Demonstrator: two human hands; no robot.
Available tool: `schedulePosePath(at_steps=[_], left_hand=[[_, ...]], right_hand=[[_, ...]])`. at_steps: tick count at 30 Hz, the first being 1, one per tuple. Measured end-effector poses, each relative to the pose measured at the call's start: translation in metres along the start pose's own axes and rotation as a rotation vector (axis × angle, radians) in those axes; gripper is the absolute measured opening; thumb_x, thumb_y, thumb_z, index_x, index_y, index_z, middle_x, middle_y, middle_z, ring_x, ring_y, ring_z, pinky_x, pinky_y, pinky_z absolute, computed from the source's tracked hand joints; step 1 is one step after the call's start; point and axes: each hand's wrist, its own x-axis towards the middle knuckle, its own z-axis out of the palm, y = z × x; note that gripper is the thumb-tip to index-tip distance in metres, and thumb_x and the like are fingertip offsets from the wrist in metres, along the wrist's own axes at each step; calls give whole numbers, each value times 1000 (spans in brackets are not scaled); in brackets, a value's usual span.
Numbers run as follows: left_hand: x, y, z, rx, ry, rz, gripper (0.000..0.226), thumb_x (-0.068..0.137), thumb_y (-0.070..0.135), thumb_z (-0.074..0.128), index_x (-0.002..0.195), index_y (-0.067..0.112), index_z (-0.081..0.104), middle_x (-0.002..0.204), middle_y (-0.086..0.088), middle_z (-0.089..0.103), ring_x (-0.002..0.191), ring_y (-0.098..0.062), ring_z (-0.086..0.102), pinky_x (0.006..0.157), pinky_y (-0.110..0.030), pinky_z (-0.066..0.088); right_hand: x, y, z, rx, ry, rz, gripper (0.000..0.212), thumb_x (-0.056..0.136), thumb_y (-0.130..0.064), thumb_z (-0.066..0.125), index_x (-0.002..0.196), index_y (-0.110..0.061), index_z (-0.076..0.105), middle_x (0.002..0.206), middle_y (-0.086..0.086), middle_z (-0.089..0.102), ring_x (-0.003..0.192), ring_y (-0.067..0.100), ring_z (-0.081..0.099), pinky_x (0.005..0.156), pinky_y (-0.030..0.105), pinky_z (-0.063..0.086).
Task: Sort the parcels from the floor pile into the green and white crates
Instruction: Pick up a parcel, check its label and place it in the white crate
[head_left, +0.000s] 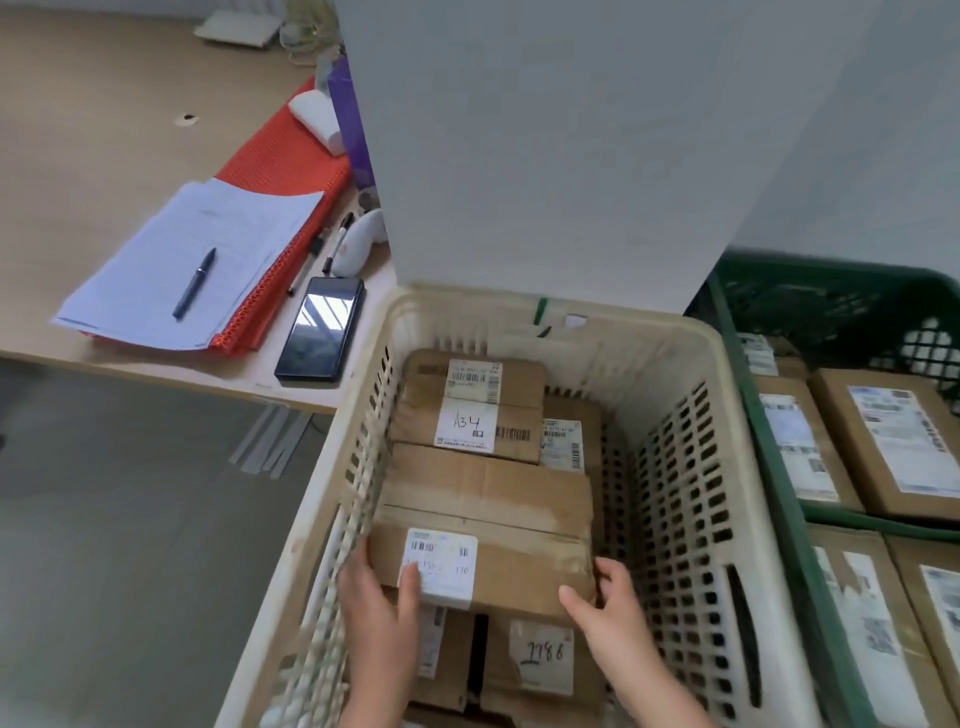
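A brown cardboard parcel (485, 525) with a white label lies inside the white crate (691, 457), on top of other parcels. My left hand (376, 597) grips its near left corner, thumb on the label. My right hand (605, 592) grips its near right corner, thumb on top. Behind it lies a parcel marked A34 (467, 410); below it one marked 1786 (540, 660). The green crate (769, 467) stands to the right, holding several labelled parcels (893, 436). The floor pile is out of view.
A wooden desk (104, 156) at the left carries papers with a pen (195, 283), a red folder (283, 171), a black phone (319, 327) and a white scanner (358, 239). A white pillar (571, 145) rises behind the crates. Grey floor (130, 545) lies to the left.
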Motion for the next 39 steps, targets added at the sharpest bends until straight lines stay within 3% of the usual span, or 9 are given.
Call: schedulePosePath(at_steps=[4,8,12,17,19,24,27,32,39], left_hand=[[9,-12,13,69,11,131,60,93,36,46,148,18,27,156,-4,6,143,-22,8,109,-38,14],[6,-22,15,256,29,242,59,95,51,32,142,17,40,156,-9,18,141,-26,8,111,-42,14],[4,-22,14,513,74,251,76,88,61,6,144,19,36,152,1,29,139,-27,11,111,-48,20],[5,-21,15,615,-8,185,68,90,54,-1,149,27,18,154,15,4,141,-22,1,111,-48,23],[4,-20,14,636,-36,164,70,87,54,-1,150,28,13,156,14,3,141,-21,-1,110,-47,23],[5,-2,0,675,-163,112,62,97,47,10,151,19,-1,160,1,1,146,-26,2,116,-45,19],[-3,32,-22,536,-261,125,72,97,50,25,150,14,-6,159,-8,-1,146,-28,2,117,-45,14],[-26,97,-74,559,-318,311,74,95,56,29,151,19,-2,160,-1,-1,146,-24,-5,117,-42,10],[-73,168,-154,690,-366,615,74,89,65,33,149,38,-2,159,8,-6,146,-18,-7,115,-44,17]], right_hand=[[8,9,14,-9,68,-63,67,89,-20,63,145,-20,25,152,8,30,139,22,32,110,39,32],[12,16,19,-35,74,-119,65,89,-19,64,143,-19,28,149,9,36,137,22,35,111,43,34],[15,14,20,-77,111,-151,62,87,-20,66,140,-18,33,144,7,44,131,21,43,105,37,39],[19,14,22,-72,121,-174,55,86,-17,67,133,-18,39,134,2,52,105,11,51,87,27,42],[18,12,23,-87,129,-178,55,86,-19,67,135,-17,40,134,2,52,106,11,51,88,27,42],[-16,0,16,-166,135,-170,75,87,-33,64,149,-17,24,150,5,36,136,22,37,108,36,33],[-55,-18,2,-255,102,-269,82,85,-42,64,150,-26,17,154,-2,28,140,19,30,111,37,29],[-111,-61,-27,-513,73,-487,84,83,-51,62,150,-31,15,157,-6,18,144,14,18,114,35,21],[-184,-107,-59,-1059,193,-666,106,73,-67,61,148,-37,-6,158,-8,-15,143,24,-22,115,49,2]])
